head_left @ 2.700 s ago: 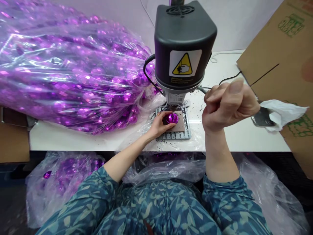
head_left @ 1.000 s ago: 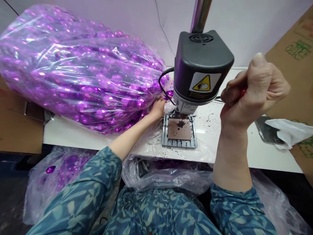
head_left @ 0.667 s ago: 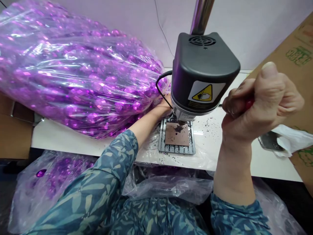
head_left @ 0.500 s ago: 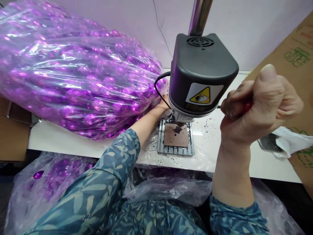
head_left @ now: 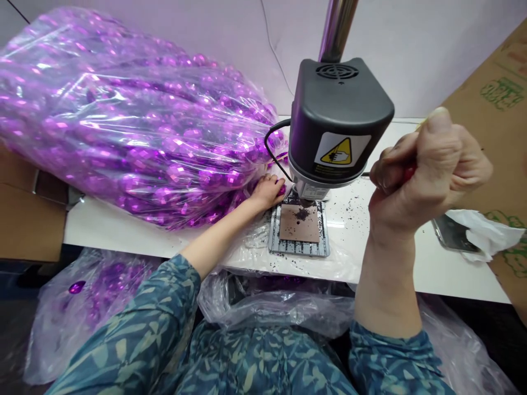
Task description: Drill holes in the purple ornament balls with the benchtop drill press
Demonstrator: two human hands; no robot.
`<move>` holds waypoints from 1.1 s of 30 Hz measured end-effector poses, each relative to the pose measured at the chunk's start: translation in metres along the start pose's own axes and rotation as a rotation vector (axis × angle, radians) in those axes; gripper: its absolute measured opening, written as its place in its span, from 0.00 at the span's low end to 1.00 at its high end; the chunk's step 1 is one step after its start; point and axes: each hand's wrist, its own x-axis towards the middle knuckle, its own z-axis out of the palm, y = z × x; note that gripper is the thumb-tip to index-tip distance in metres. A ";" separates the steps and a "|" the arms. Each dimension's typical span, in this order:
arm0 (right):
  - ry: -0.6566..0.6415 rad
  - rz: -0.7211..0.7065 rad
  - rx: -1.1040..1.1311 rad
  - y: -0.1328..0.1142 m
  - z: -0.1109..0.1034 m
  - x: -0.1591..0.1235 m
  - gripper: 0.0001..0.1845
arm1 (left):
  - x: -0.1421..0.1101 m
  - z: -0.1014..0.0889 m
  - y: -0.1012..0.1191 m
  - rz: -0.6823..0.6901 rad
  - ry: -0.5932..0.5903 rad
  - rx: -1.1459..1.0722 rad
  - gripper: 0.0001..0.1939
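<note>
My left hand (head_left: 268, 191) is at the mouth of a large clear plastic bag (head_left: 135, 126) full of shiny purple faceted balls. Its fingers are curled round a purple faceted ball (head_left: 282, 190), partly covered by them. My right hand (head_left: 432, 164) is closed round the red knob (head_left: 409, 172) of a lever at the side of a black bench drill press (head_left: 341, 109). Under the drill head, a brown square board (head_left: 300, 224) with a small hole lies on the grooved metal base (head_left: 299, 250). Dark shavings are heaped near the hole.
A phone (head_left: 453, 236) lies partly under white tissue (head_left: 489, 233) at right, beside a cardboard box (head_left: 504, 164). Dark shavings dot the white table (head_left: 436, 274). Below the front edge hangs an opened plastic bag (head_left: 284, 312). Another box (head_left: 28, 214) stands at left.
My left hand has come back from behind the drill head, out of the bag's mouth, with a purple ball now showing in its fingers. My right hand remains on the knob.
</note>
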 end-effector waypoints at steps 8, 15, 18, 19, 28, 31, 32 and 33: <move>0.002 -0.019 0.040 0.003 -0.001 0.000 0.22 | -0.058 -0.034 0.014 -0.012 -0.133 0.242 0.22; 0.012 -0.027 0.039 0.005 -0.001 -0.001 0.23 | -0.108 -0.037 0.022 -0.140 0.063 -0.493 0.38; 0.021 -0.031 0.038 0.005 0.000 -0.002 0.23 | -0.116 -0.032 0.027 -0.210 0.024 -0.780 0.39; 0.017 -0.034 0.039 0.005 0.000 -0.002 0.23 | -0.116 -0.031 0.029 -0.231 -0.004 -0.848 0.38; -0.018 -0.079 0.056 0.007 -0.001 -0.005 0.24 | -0.113 -0.027 0.047 -0.466 -0.118 -1.123 0.27; -0.008 -0.086 0.083 0.010 -0.002 -0.004 0.24 | -0.111 -0.025 0.049 -0.530 -0.112 -1.228 0.24; -0.011 -0.082 0.078 0.010 -0.003 -0.004 0.24 | -0.110 -0.024 0.049 -0.542 -0.098 -1.254 0.24; -0.016 -0.077 0.067 0.010 -0.003 -0.004 0.24 | -0.109 -0.023 0.049 -0.547 -0.080 -1.270 0.26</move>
